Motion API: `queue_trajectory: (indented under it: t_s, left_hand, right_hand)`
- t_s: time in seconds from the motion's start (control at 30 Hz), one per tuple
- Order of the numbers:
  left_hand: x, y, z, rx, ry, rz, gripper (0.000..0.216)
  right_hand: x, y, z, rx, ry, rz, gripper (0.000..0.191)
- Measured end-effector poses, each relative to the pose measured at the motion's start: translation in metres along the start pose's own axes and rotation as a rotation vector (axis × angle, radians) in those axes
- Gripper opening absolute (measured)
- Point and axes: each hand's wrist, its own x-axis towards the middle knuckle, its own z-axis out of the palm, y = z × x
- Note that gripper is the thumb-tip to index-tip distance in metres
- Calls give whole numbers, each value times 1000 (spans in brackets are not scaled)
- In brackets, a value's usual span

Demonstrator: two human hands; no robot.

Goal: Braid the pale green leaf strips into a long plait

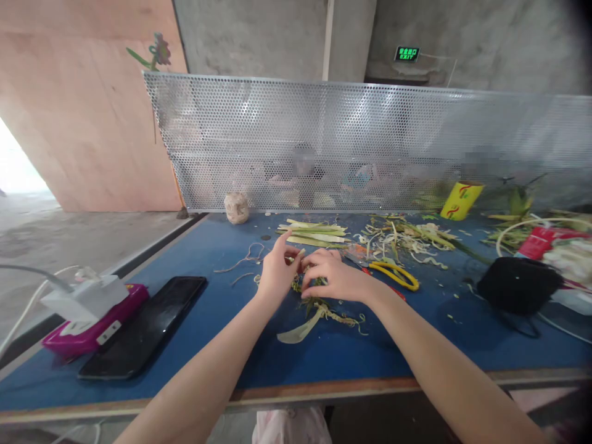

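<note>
My left hand [278, 266] is at the middle of the table, its thumb raised and its fingers curled around a pale green plant strip. Close against it on the right is my right hand [333, 275], fingers bent and pressed on the same small bundle of strips, most of which my hands hide. Below the hands lies a shredded plant piece [317, 316] with a broad pale leaf end and a knotted, curly end. Beyond them a row of long green and white leaf strips [314, 233] lies flat. Scissors with yellow handles [396, 275] rest to the right of my right hand.
A black phone [148, 327], a purple power strip [99, 327] and a white adapter [87, 302] are on the left. At the right are plant scraps [407, 237], a yellow roll [461, 200] and a black pouch [518, 285]. A perforated metal screen [259, 123] borders the back.
</note>
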Motion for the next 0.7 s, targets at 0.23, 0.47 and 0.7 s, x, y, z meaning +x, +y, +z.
queue_trajectory:
  t_s: [0.23,0.47,0.7]
  left_hand:
    - [0,-1,-1,2,-3,46,48]
    - [1,-1,1,-174,-21,-61,46]
    - [6,-4,5,-511,22,-242,47]
  right_hand:
    - [-6,-2,-6,-14,-129,58,31]
    - [-5,-8,0,-62,-187,25,23]
    - [-11,22,-19,-9,136,-26,17]
